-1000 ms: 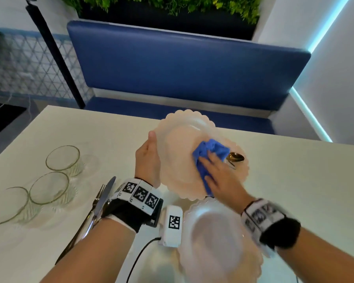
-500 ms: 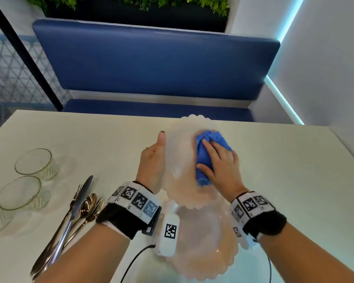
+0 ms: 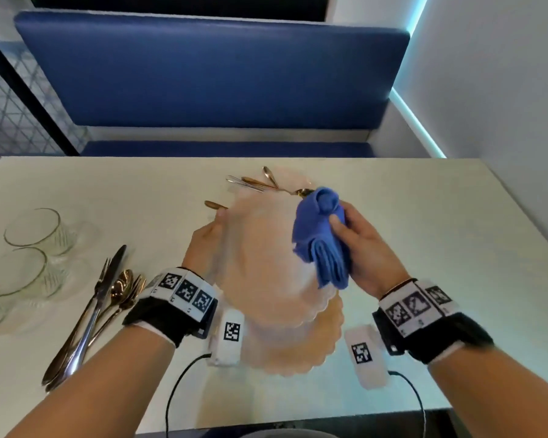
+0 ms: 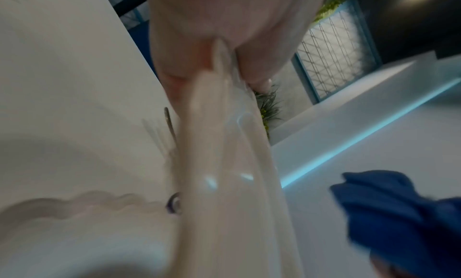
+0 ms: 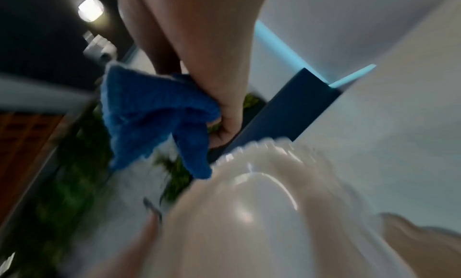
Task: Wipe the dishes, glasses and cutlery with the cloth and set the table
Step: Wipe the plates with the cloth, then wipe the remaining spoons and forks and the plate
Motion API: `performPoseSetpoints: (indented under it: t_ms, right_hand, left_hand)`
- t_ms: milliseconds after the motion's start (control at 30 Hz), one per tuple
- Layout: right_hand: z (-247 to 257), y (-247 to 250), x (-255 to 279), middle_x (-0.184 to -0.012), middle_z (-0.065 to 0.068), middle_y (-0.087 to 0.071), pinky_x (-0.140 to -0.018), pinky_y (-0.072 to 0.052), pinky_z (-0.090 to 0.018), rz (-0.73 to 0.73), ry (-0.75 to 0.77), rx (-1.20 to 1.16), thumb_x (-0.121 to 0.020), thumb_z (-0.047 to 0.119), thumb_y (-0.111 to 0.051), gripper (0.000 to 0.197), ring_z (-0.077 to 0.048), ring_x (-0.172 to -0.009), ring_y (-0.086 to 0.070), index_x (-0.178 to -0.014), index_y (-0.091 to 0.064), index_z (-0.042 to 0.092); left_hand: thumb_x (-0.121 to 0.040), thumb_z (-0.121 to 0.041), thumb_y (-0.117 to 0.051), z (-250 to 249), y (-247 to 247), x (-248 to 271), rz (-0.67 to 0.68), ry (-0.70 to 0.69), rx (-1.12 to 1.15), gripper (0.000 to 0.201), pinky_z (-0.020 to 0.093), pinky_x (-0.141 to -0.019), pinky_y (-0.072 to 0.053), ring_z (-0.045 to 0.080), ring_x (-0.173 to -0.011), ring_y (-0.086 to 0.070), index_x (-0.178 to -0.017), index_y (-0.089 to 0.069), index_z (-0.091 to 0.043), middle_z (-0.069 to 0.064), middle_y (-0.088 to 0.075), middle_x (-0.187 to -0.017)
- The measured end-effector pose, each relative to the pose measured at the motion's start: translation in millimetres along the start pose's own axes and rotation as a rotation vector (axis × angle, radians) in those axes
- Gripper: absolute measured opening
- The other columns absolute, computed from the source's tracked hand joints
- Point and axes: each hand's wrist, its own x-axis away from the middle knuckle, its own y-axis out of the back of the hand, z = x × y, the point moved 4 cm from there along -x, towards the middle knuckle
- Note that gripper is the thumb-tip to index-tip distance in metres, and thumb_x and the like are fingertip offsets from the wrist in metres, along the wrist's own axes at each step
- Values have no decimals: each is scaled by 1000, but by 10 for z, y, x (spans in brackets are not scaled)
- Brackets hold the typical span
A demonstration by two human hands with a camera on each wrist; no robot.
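Note:
A pale pink scalloped plate (image 3: 260,263) is held tilted above the table by my left hand (image 3: 208,241), which grips its left rim; in the left wrist view the rim (image 4: 219,144) runs between thumb and fingers. My right hand (image 3: 358,245) grips a bunched blue cloth (image 3: 321,238) at the plate's right edge, lifted off its face. The cloth (image 5: 154,120) hangs from my fingers in the right wrist view, above the plate (image 5: 249,223). A second scalloped plate (image 3: 301,346) lies on the table beneath.
Glass bowls (image 3: 35,232) stand at the table's left, with a knife, forks and spoon (image 3: 98,305) beside them. More gold cutlery (image 3: 260,183) lies behind the held plate. A blue bench (image 3: 209,77) runs along the far side. The white table (image 3: 440,248) is bare on the right.
My right hand has lifted the cloth off the plate's face and drawn it to the right edge. The left hand has tilted the plate flatter. The head view has dropped toward the table.

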Motion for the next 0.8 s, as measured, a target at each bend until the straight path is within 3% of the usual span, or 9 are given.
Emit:
performPoseSetpoints:
  t_ms: [133,200,300,367,433,567,633,700,800]
  right_hand:
    - [236,395,-50,-138,-14,-50,-102,-45,-42,-129,4,-373,-68,44,-75,87,-30,-122,-52,-140,-40,10]
    - [300,475,-34,-138,-12,-51,-101,-45,-44,-178,10,-395,-64,40,-80,86,-29,-122,-54,-136,-45,10]
    - [349,509,-79,-125,-1,-59,-87,-47,-12,-326,-4,108,-78,17,-74,59,-10,-107,-59,-130,-51,2]
    - [315,613,-151,-122,-9,-59,-82,-39,-16,-533,2,437,-80,26,-74,57,-21,-109,-55,-127,-51,5]
    - [253,567,-215,-120,-10,-60,-79,-35,-14,-479,87,651,-77,35,-74,59,-24,-107,-56,-125,-53,8]
    - [142,588,-395,-90,4,-63,-90,-44,-8,-489,124,482,-95,35,-36,24,-6,-72,-65,-114,-46,24]
    - [146,528,-417,-70,-3,-65,-72,-52,-10,-676,211,323,-102,28,-10,33,-9,-63,-61,-102,-43,23]
    - [86,699,-452,-56,-10,-61,-55,-47,-16,-816,601,135,-104,32,-16,38,-17,-62,-49,-92,-47,12]
    - [-109,446,-538,-74,17,-58,-59,-42,1,-532,46,-96,-92,32,-56,14,-3,-62,-52,-98,-50,20]
  left_hand:
    - [-97,-48,-32,185,-24,125,44,-36,-179,48,22,-58,-40,17,-71,-57,-91,-64,-13,2,-64,-76]
    - [-96,-45,-37,344,-85,184,65,4,-141,46,26,-63,-45,20,-71,-60,-87,-67,-12,7,-67,-77]
    - [-93,-48,-41,620,-177,165,59,33,-161,44,39,-82,-51,29,-85,-65,-87,-67,-14,10,-71,-87]
    - [-94,-45,-39,709,-195,129,32,7,-317,44,34,-79,-46,29,-88,-61,-88,-63,-9,9,-66,-88]
    - [-96,-41,-38,751,-187,71,30,-55,-550,44,31,-76,-40,30,-91,-58,-91,-61,-4,10,-58,-88]
    - [-94,-38,-45,687,-133,-167,93,-111,-783,36,34,-89,-41,29,-103,-52,-103,-61,-7,6,-47,-98]
    - [-94,-33,-47,542,-78,-392,57,-174,-824,32,37,-96,-41,29,-111,-47,-113,-59,-10,10,-50,-113]
    - [-95,-27,-46,305,-47,-653,-23,-278,-890,31,38,-98,-39,29,-115,-43,-119,-57,-13,10,-48,-123]
    - [-95,-23,-44,-7,-55,-1060,-73,-399,-1047,33,41,-100,-35,28,-125,-35,-127,-52,-17,7,-43,-135]
